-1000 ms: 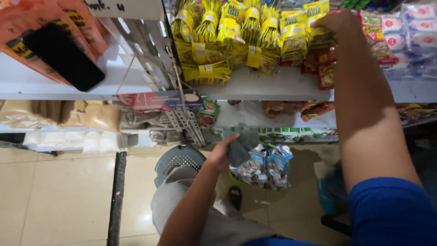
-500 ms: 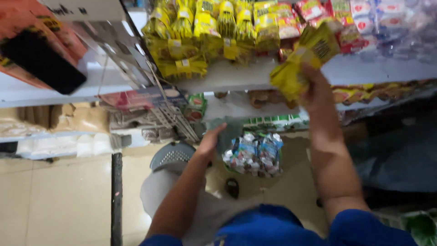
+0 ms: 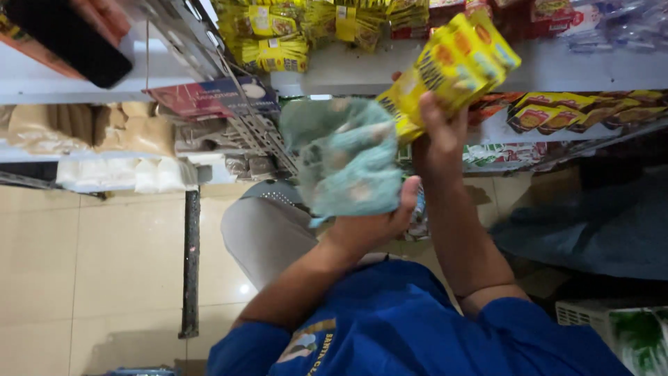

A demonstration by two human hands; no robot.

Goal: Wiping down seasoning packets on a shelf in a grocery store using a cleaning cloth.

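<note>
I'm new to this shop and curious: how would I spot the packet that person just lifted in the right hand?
Look below the white shelf hung with yellow packets. The right hand holds up a yellow packet strip in front of it. Unlike its neighbours on the shelf, it is tilted and clear of the row, beside the pale green cloth in the left hand.

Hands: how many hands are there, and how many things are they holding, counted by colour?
Hands: 2, the left hand and the right hand.
Yellow things held: 1, the yellow packet in the right grip.
Teal things held: 1, the blurred teal cloth in the left grip.
Total things held: 2.
</note>
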